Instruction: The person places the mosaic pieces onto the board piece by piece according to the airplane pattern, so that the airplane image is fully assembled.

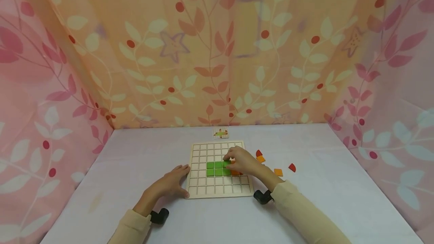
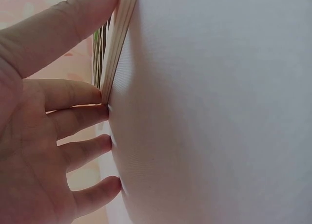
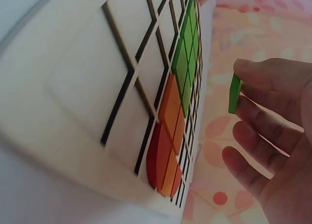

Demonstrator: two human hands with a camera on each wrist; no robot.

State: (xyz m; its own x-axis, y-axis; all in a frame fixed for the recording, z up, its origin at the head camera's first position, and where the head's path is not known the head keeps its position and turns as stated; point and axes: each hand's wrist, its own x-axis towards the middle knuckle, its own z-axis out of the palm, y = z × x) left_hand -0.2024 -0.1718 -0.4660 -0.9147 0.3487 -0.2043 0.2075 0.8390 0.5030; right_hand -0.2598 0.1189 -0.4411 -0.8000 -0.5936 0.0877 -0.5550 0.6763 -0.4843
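Observation:
A square wooden grid board (image 1: 201, 190) lies on the white table. Green square tiles (image 1: 214, 168) fill cells near its middle, with orange tiles (image 3: 170, 104) and red rounded pieces (image 3: 154, 158) beside them, partly covered by my right hand in the head view. That right hand (image 1: 242, 160) is over the board, pinching a green tile (image 3: 234, 93) between thumb and fingers, off the board's surface. My left hand (image 1: 173, 182) rests at the board's left edge, its thumb and fingertips touching the rim and the cloth, fingers spread (image 2: 83, 153).
Right of the board lie loose orange squares (image 1: 278, 172) and red rounded pieces (image 1: 292, 167). A small card (image 1: 220, 133) with a coloured pattern lies behind the board. Patterned curtains (image 1: 217, 67) enclose the back and sides of the table.

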